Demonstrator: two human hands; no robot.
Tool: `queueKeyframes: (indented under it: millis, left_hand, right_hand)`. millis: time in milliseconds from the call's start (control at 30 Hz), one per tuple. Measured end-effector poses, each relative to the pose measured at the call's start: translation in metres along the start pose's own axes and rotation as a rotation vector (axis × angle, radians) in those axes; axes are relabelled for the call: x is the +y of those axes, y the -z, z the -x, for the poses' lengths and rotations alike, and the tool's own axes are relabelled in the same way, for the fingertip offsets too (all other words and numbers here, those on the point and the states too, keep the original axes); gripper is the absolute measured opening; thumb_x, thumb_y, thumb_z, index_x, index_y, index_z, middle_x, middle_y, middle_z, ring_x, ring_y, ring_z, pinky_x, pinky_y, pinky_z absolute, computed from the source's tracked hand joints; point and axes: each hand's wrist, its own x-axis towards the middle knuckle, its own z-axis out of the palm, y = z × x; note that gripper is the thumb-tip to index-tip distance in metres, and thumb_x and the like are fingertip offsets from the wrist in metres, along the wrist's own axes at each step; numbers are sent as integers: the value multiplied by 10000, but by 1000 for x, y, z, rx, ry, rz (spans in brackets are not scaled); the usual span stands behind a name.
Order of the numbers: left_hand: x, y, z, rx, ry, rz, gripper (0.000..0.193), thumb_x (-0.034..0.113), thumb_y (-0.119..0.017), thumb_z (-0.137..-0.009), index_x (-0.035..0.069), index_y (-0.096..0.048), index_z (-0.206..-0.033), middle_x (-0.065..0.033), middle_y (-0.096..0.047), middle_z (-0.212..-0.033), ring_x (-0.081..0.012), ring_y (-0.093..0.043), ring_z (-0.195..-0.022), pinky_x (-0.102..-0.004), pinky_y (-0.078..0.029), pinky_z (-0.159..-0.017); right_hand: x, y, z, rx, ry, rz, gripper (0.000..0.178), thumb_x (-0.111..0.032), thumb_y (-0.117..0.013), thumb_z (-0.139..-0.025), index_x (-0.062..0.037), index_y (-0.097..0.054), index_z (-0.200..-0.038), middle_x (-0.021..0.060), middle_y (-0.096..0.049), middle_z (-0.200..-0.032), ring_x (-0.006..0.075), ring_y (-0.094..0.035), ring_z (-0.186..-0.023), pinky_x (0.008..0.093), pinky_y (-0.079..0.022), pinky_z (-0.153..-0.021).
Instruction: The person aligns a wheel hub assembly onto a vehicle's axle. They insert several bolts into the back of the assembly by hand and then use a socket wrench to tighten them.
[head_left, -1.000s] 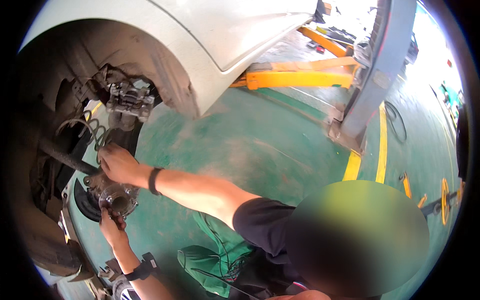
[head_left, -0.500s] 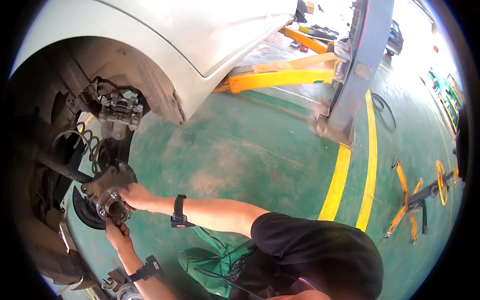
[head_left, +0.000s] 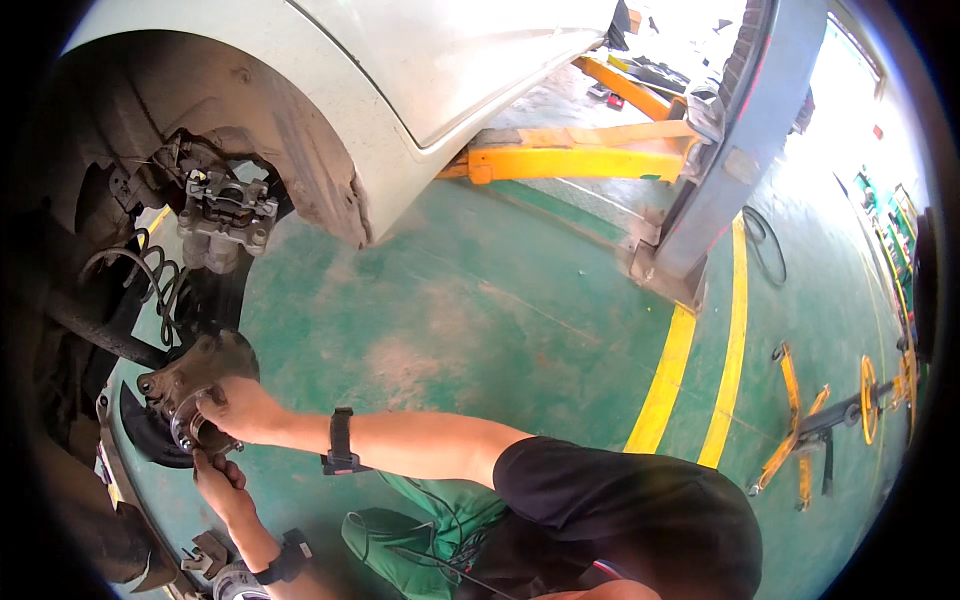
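A wheel hub with studs around its flange sits at the end of the car's axle, against a rusty metal carrier. My right hand lies over the hub's upper right side, fingers curled over its rim and covering part of its face. Below it, my left hand has its fingers pinched together against the hub's lower edge; what is between the fingertips is hidden. Behind the hub stands a dark curved backing plate. A brake caliper hangs higher up in the wheel arch.
The white car body arches overhead, with a coil spring beside the axle. A yellow lift arm runs to a grey lift post. Metal parts lie at lower left. A yellow-legged stand is at right.
My right hand has shifted from the hub's right edge up and over its face. The left hand stays at the hub's lower edge. The view has shifted slightly.
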Motion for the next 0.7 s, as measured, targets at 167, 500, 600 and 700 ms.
queueKeyframes:
  millis: [167,500,600,700]
  left_hand:
    - [3,-4,1,52,-6,-57,286,314,-435,-1020,120,-453,-811,30,-340,-644,-77,-296,-444,-247,-192,-374]
    - [-5,-4,-4,164,-8,-75,285,297,-403,-1020,124,-511,-821,59,-352,-633,-55,-284,-466,-234,-176,-390]
    - [-3,-11,2,158,-14,-113,286,301,-399,-1017,134,-509,-812,69,-349,-633,-45,-258,-471,-224,-166,-400]
    - [-4,-11,1,135,-23,-140,291,308,-389,-1018,142,-512,-814,77,-346,-635,-36,-247,-476,-215,-157,-406]
  right_hand:
    - [-25,16,-2,-266,-253,-101,327,-268,-560,-900,22,-661,-789,147,-656,-642,256,-637,-508,385,-493,-504]
    - [-32,34,-8,-299,-292,-160,409,-323,-562,-908,9,-667,-693,81,-614,-561,199,-576,-441,339,-465,-450]
    - [-32,34,-5,-364,-395,-316,419,-345,-551,-926,1,-682,-730,66,-594,-556,177,-559,-437,321,-441,-429]
    - [-29,29,-8,-398,-501,-487,386,-335,-542,-938,-7,-700,-811,57,-579,-557,157,-540,-440,309,-405,-407]
